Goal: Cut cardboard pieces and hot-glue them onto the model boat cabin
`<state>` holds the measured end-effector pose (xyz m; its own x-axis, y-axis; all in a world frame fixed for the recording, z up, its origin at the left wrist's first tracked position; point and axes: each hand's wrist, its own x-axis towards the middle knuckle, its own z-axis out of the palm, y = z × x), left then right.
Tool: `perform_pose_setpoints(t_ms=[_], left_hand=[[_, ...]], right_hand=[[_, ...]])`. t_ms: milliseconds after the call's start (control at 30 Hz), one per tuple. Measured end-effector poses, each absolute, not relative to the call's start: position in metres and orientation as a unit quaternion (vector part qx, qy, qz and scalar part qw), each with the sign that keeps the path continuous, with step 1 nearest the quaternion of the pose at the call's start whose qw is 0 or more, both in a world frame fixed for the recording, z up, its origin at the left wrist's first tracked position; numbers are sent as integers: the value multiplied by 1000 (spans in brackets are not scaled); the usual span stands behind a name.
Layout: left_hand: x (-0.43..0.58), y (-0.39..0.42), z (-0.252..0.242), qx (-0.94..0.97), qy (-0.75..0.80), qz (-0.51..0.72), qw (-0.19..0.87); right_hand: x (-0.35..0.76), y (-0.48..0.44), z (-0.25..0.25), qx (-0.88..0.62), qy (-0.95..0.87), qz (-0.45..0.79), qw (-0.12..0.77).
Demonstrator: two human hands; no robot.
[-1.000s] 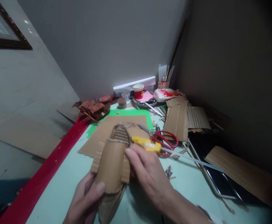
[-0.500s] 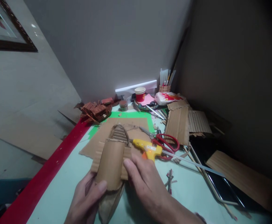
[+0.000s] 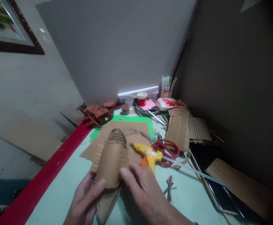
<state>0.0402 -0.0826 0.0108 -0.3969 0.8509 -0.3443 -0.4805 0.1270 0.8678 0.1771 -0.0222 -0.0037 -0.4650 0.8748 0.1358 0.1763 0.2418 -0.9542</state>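
Observation:
A cardboard model boat (image 3: 109, 164) lies lengthwise before me, with a curved cardboard cover over its middle and a ribbed, pointed end facing away. My left hand (image 3: 86, 197) grips its near left side, thumb on top of the cover. On the opposite side, my right hand (image 3: 142, 187) has its thumb and fingers closed on the cover's right edge, by a small corrugated flap. Just beyond my right hand lies a yellow hot glue gun (image 3: 148, 153) with a long clear glue stick (image 3: 197, 172) sticking out of its back. Red-handled scissors (image 3: 166, 150) rest behind it.
A flat cardboard sheet (image 3: 89, 150) lies over a green mat (image 3: 131, 118). At the back left stands a reddish-brown model boat (image 3: 99, 113). A red paper cup (image 3: 142, 100) and a jar (image 3: 125, 109) are at the back. Cardboard scraps (image 3: 177, 131) and a black tablet-like panel (image 3: 222, 187) occupy the right.
My right hand has slid slightly down and left along the cover's edge, showing more of the flap. The left hand keeps its hold. The whole view has shifted a little.

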Motion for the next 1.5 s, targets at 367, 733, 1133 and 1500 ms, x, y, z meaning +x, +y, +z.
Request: perform_pose_setpoints(t_ms=[367, 733, 1133, 1500], left_hand=[[36, -85, 5, 165, 522, 648, 529], [15, -86, -2, 151, 442, 712, 524], [2, -99, -3, 111, 416, 760, 486], [2, -112, -1, 123, 395, 754, 510]], right_hand=[[173, -22, -17, -376, -724, 483, 318], [182, -18, -5, -408, -703, 502, 298], [147, -48, 3, -368, -674, 609, 200], [112, -64, -24, -355, -535, 710, 290]])
